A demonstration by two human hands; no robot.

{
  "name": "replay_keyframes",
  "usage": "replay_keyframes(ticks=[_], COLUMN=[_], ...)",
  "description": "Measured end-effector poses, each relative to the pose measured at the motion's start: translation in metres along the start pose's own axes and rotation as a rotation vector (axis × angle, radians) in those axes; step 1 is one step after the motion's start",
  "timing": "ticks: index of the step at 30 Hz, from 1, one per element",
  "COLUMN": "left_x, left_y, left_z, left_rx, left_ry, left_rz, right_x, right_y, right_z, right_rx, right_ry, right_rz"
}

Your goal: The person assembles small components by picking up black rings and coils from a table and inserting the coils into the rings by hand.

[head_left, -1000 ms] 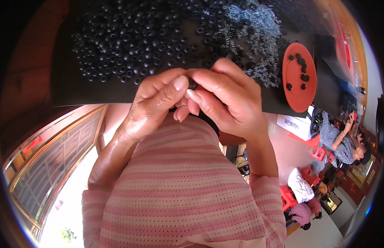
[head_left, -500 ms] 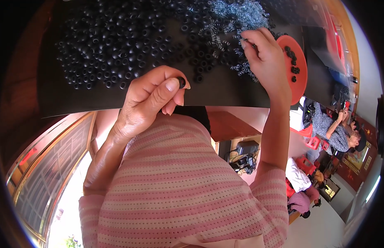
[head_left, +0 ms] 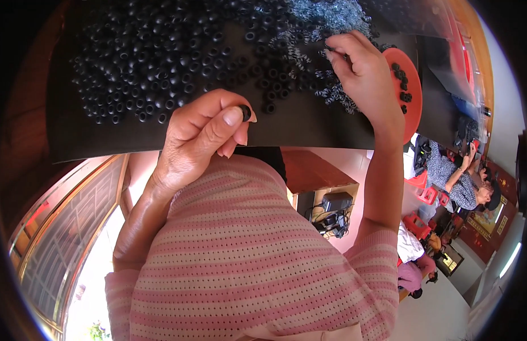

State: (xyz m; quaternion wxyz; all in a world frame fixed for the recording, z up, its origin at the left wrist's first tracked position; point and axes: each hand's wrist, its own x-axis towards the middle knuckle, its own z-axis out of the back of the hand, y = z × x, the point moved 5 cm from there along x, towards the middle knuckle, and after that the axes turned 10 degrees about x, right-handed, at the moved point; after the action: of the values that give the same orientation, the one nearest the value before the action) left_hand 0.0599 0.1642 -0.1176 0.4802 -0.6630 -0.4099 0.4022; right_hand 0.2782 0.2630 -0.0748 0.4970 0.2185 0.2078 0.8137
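Between the thumb and forefinger of my left hand (head_left: 198,133) is a small black ring-shaped piece (head_left: 245,112), held just above the table's near edge. My right hand (head_left: 366,82) reaches over a scatter of small coiled springs (head_left: 337,96), its thumb and fingertips drawn together in a pinch. What lies between those fingertips is too small to make out. Beside the right wrist, an orange-red oval dish (head_left: 413,116) has several small black pieces (head_left: 403,79) in it.
Many loose black ring-shaped pieces (head_left: 144,62) cover the left and middle of the dark table (head_left: 218,139). A heap of bluish springs (head_left: 331,16) lies at the far side. Below the table stands a brown box (head_left: 317,173) near a tangle of cables. People sit at the right.
My right hand has shifted slightly, its fingertips still over the springs. My left hand keeps its grip on the black piece. The whole view has moved a little.
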Motion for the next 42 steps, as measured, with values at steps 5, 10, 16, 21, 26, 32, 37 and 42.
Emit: replay_keyframes(ticks=[5, 10, 16, 21, 26, 32, 37, 42], left_x=[0.000, 0.001, 0.003, 0.002, 0.003, 0.002, 0.001, 0.001], left_y=[-0.001, 0.000, -0.001, -0.001, -0.001, -0.002, -0.001, -0.001], left_z=[-0.001, 0.000, 0.000, 0.001, 0.001, 0.000, 0.000, 0.002], left_rx=[0.003, 0.031, 0.052, 0.038, 0.016, 0.027, 0.010, 0.008], left_ry=[-0.006, 0.004, -0.008, -0.008, -0.002, -0.012, -0.014, -0.020], left_rz=[0.033, 0.011, 0.020, 0.018, 0.018, 0.019, 0.020, 0.024], right_x=[-0.001, 0.000, 0.001, -0.010, -0.011, -0.009, -0.009, -0.008], right_y=[-0.004, 0.002, 0.011, 0.022, 0.019, 0.020, 0.022, 0.019], right_z=[0.000, 0.001, 0.002, 0.003, -0.006, -0.009, -0.007, -0.007], right_rx=[-0.105, -0.138, -0.041, -0.065, -0.301, -0.329, -0.251, -0.197], right_ry=[0.064, 0.049, 0.006, 0.225, 0.224, 0.163, 0.107, 0.047], right_rz=[-0.015, 0.003, 0.108, 0.022, 0.003, 0.046, 0.084, 0.104])
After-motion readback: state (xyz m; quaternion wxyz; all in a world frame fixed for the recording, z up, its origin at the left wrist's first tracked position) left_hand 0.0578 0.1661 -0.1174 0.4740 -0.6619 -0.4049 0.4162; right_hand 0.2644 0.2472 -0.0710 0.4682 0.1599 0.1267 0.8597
